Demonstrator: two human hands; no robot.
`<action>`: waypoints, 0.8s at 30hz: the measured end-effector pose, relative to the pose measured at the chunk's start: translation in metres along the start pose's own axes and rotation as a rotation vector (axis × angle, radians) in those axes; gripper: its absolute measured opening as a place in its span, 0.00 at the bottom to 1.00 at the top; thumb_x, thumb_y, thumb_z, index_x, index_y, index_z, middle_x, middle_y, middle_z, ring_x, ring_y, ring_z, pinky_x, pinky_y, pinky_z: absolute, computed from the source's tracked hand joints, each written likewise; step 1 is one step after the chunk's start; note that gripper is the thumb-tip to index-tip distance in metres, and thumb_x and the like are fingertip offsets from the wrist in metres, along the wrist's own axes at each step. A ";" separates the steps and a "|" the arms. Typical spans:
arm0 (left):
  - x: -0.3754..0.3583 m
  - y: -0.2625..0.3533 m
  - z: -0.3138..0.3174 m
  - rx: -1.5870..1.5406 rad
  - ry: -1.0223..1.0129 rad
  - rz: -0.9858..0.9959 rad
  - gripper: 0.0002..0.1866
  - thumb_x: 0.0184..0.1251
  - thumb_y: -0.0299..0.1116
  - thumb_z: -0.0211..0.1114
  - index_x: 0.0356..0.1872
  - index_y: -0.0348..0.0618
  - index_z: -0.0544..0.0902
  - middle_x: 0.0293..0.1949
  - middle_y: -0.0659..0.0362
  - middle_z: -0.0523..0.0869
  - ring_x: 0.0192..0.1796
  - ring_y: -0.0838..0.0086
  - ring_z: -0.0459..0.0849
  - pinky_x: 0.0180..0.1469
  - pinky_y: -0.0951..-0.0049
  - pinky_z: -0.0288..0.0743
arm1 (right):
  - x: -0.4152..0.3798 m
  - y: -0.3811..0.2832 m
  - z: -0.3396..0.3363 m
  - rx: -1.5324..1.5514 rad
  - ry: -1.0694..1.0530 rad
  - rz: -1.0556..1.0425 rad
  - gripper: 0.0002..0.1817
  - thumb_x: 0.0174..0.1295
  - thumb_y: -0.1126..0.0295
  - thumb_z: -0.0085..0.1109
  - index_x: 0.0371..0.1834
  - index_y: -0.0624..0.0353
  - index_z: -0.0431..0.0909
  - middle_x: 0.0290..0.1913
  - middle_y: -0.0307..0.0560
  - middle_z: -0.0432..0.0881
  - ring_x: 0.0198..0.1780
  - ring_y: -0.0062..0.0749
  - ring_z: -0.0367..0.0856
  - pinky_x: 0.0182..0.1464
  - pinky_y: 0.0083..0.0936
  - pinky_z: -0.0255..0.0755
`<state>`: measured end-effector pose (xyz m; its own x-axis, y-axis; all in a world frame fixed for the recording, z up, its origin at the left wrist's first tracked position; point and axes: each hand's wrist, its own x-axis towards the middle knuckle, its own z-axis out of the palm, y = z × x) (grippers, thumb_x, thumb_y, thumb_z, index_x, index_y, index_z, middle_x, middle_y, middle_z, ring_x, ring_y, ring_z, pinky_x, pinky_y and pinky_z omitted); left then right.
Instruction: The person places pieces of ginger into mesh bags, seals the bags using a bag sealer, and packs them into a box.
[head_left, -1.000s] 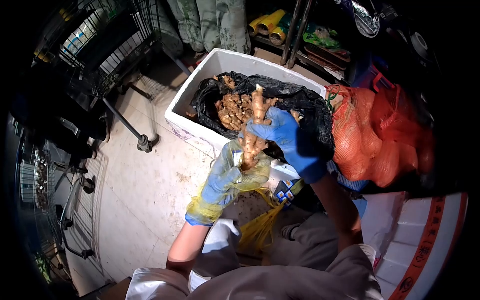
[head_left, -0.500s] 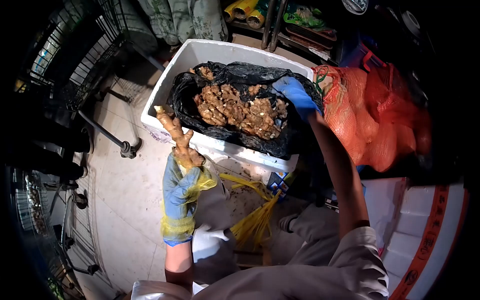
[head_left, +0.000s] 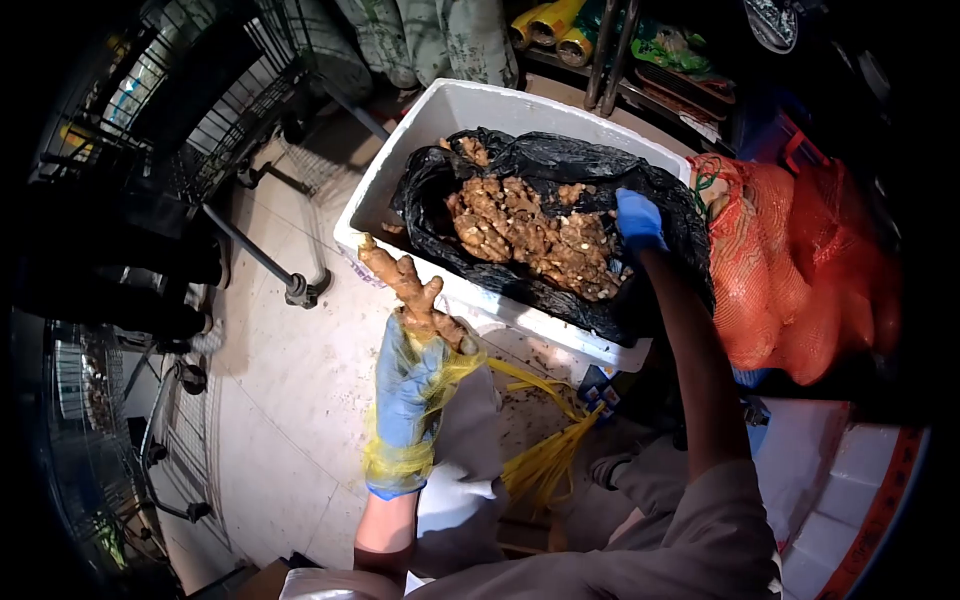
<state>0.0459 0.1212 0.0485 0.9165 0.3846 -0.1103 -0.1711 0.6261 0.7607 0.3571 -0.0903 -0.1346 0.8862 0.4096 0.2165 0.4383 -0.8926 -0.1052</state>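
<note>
My left hand (head_left: 405, 390), in a blue glove with yellow mesh over it, is closed around the lower end of a knobbly piece of ginger (head_left: 412, 285). The ginger points up and left, in front of the near wall of a white foam box (head_left: 490, 303). Inside that box lies a black plastic bag (head_left: 560, 155), spread open around a heap of soil-covered ginger (head_left: 540, 235). My right hand (head_left: 640, 220), in a blue glove, reaches down at the right side of the bag, beside the heap. Its fingertips are hidden.
Right of the box sit red mesh sacks (head_left: 765, 260). Yellow straps (head_left: 550, 465) lie on the floor by my legs. At left stand wire carts (head_left: 250, 90) and a person's dark-clad legs (head_left: 150, 255). White foam boxes (head_left: 850, 490) are at the lower right.
The view has shifted, so the scene sits further right. My right hand has moved from the bag's far edge down beside the ginger heap. My left hand still holds its ginger.
</note>
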 end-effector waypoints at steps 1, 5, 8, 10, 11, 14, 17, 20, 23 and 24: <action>-0.003 0.005 0.001 0.152 -0.031 0.038 0.24 0.55 0.30 0.57 0.52 0.38 0.60 0.36 0.60 0.70 0.39 0.76 0.71 0.42 0.77 0.68 | -0.002 -0.001 -0.020 0.071 0.054 -0.060 0.09 0.47 0.70 0.50 0.32 0.60 0.70 0.29 0.56 0.75 0.33 0.50 0.73 0.35 0.37 0.67; -0.011 0.011 0.001 0.064 -0.080 0.009 0.23 0.57 0.26 0.53 0.54 0.38 0.59 0.40 0.58 0.72 0.41 0.75 0.73 0.46 0.74 0.69 | 0.001 -0.030 -0.104 0.495 0.006 0.118 0.12 0.52 0.66 0.50 0.35 0.63 0.69 0.29 0.51 0.76 0.31 0.40 0.75 0.34 0.30 0.68; -0.013 0.013 0.006 0.155 0.017 0.029 0.22 0.57 0.26 0.53 0.53 0.37 0.59 0.43 0.57 0.72 0.44 0.74 0.73 0.45 0.75 0.69 | -0.041 -0.093 -0.214 1.486 -0.221 0.022 0.10 0.52 0.68 0.52 0.35 0.60 0.71 0.28 0.41 0.76 0.29 0.23 0.74 0.32 0.19 0.69; -0.016 0.013 0.009 0.148 -0.033 0.019 0.22 0.58 0.27 0.52 0.53 0.37 0.59 0.47 0.56 0.70 0.47 0.75 0.72 0.46 0.76 0.68 | -0.064 -0.124 -0.250 1.597 -0.505 -0.009 0.08 0.51 0.69 0.54 0.33 0.58 0.73 0.29 0.41 0.76 0.29 0.22 0.74 0.30 0.17 0.68; -0.017 0.012 0.011 0.198 -0.033 0.036 0.21 0.59 0.28 0.51 0.53 0.37 0.59 0.47 0.56 0.69 0.47 0.75 0.71 0.47 0.75 0.68 | -0.074 -0.141 -0.253 1.569 -0.464 -0.160 0.09 0.50 0.68 0.55 0.33 0.59 0.73 0.28 0.42 0.76 0.29 0.22 0.74 0.30 0.17 0.68; -0.017 0.010 0.005 0.332 -0.121 0.071 0.22 0.62 0.38 0.48 0.54 0.38 0.58 0.49 0.55 0.68 0.50 0.73 0.69 0.49 0.73 0.67 | -0.093 -0.178 -0.265 1.276 -0.420 -0.281 0.10 0.49 0.68 0.56 0.33 0.60 0.73 0.29 0.44 0.76 0.29 0.23 0.75 0.30 0.17 0.67; -0.020 0.005 0.006 -0.159 -0.150 -0.040 0.26 0.62 0.48 0.43 0.55 0.42 0.59 0.51 0.55 0.66 0.51 0.71 0.68 0.51 0.71 0.65 | -0.101 -0.193 -0.280 1.016 -0.410 -0.259 0.12 0.47 0.68 0.57 0.34 0.62 0.72 0.28 0.47 0.76 0.30 0.26 0.75 0.32 0.18 0.66; -0.013 -0.007 -0.013 -0.278 -0.329 -0.077 0.24 0.62 0.46 0.44 0.54 0.41 0.60 0.51 0.56 0.66 0.51 0.71 0.68 0.51 0.71 0.65 | -0.110 -0.202 -0.264 1.025 -0.321 -0.293 0.13 0.44 0.71 0.60 0.35 0.58 0.73 0.29 0.41 0.74 0.32 0.24 0.73 0.34 0.18 0.66; -0.017 0.001 -0.001 0.070 -0.065 -0.023 0.22 0.62 0.42 0.45 0.53 0.41 0.62 0.48 0.57 0.69 0.48 0.74 0.70 0.48 0.73 0.68 | -0.117 -0.211 -0.242 0.998 0.093 -0.499 0.13 0.44 0.72 0.59 0.36 0.59 0.72 0.32 0.46 0.72 0.32 0.36 0.74 0.35 0.23 0.68; -0.016 0.004 0.000 0.052 0.005 -0.044 0.21 0.62 0.41 0.45 0.52 0.41 0.62 0.47 0.58 0.69 0.46 0.76 0.71 0.47 0.74 0.69 | -0.122 -0.219 -0.238 1.059 0.121 -0.490 0.16 0.43 0.72 0.61 0.37 0.60 0.72 0.33 0.47 0.72 0.34 0.36 0.74 0.36 0.23 0.68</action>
<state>0.0309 0.1174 0.0530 0.9208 0.3611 -0.1472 -0.1117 0.6060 0.7876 0.1177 0.0105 0.0926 0.5931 0.5946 0.5428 0.6853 -0.0189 -0.7280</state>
